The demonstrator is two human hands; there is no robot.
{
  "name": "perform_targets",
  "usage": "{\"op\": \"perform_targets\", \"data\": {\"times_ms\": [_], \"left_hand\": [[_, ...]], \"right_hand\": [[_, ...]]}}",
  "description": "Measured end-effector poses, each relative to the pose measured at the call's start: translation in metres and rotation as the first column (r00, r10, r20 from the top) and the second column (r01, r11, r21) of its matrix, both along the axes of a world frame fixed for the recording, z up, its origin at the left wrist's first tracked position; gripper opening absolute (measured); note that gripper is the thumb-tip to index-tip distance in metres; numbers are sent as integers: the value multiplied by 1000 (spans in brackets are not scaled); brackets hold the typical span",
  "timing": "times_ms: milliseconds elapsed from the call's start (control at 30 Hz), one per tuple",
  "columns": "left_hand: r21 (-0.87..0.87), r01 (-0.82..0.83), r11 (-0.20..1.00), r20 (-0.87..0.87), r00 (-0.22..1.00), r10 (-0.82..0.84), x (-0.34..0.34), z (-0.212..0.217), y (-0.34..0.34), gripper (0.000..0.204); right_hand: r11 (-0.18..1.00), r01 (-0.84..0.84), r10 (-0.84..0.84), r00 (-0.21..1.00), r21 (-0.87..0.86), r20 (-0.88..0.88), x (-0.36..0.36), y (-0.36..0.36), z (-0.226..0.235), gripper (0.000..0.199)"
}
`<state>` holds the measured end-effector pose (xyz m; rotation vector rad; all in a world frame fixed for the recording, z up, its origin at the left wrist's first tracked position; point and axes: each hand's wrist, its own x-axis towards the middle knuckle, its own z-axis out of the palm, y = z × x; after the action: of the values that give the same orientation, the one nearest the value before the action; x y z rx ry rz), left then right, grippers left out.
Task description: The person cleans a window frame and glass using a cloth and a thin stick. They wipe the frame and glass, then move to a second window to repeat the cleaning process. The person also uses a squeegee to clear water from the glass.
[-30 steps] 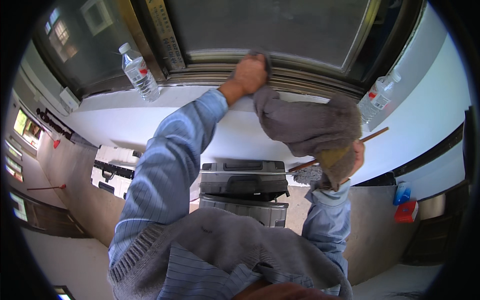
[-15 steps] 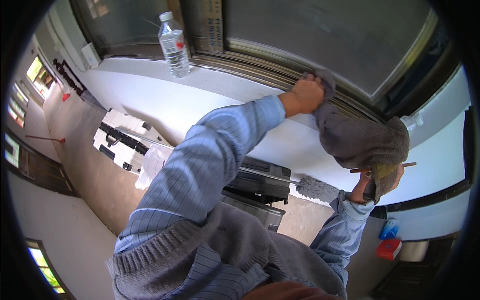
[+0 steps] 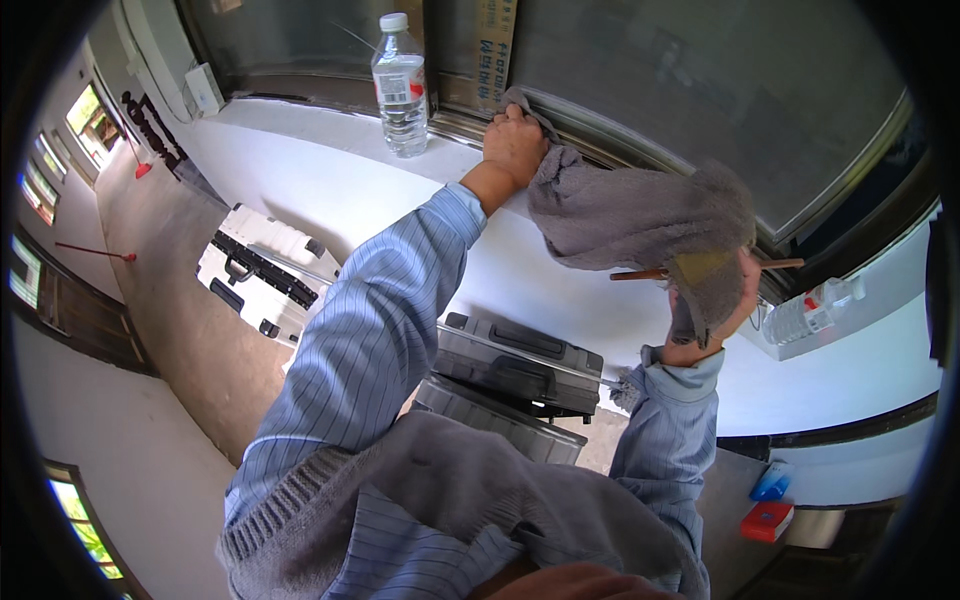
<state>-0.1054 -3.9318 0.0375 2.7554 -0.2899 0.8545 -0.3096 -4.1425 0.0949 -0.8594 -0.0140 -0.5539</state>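
Observation:
My left hand (image 3: 514, 148) is closed on one end of a grey-brown towel (image 3: 630, 210) and presses it into the metal window track (image 3: 590, 150). The towel stretches across to my right hand (image 3: 740, 305), where its other part hangs bunched over the fingers. In that hand I also hold a thin brown stick (image 3: 640, 275) lying crosswise, with a yellowish flat piece (image 3: 700, 268) against the towel. Just left of my left hand, a clear water bottle (image 3: 402, 105) with a white cap stands upright on the white sill.
Another clear bottle (image 3: 810, 310) lies on the sill at right. Below the wall are a white hard case (image 3: 270, 250), dark grey cases (image 3: 520, 365) and a grey duster (image 3: 626, 390) on a rod. A red box (image 3: 767, 521) and blue pack (image 3: 771, 482) sit at lower right.
My left hand has slid left along the window track with the towel end, closer to the upright bottle. My right hand has followed leftward and up, uncovering the bottle at right.

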Motion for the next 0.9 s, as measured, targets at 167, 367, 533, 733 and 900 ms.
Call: {"op": "perform_targets", "data": {"times_ms": [167,367,533,733,900], "left_hand": [[102,183,978,128,972,-196,-6,-10,-38,24],[89,600,795,218,767,-603,-42,-14,-149,18],[25,621,784,170,770,-615,-54,-11,-195,21],[184,464,867,51,876,-480,-50,-4,-142,26],[122,213,970,-11,977,-213,-17,-6,-46,26]], "right_hand": [[992,94,-95,995,86,13,-12,-43,-20,35],[658,594,-482,805,-463,347,-44,-122,-43,62],[326,680,-498,714,-656,492,-63,-139,-28,69],[429,649,-490,751,-628,442,-47,-116,-22,63],[709,481,-364,876,-516,316,-19,-63,-3,51]]}}
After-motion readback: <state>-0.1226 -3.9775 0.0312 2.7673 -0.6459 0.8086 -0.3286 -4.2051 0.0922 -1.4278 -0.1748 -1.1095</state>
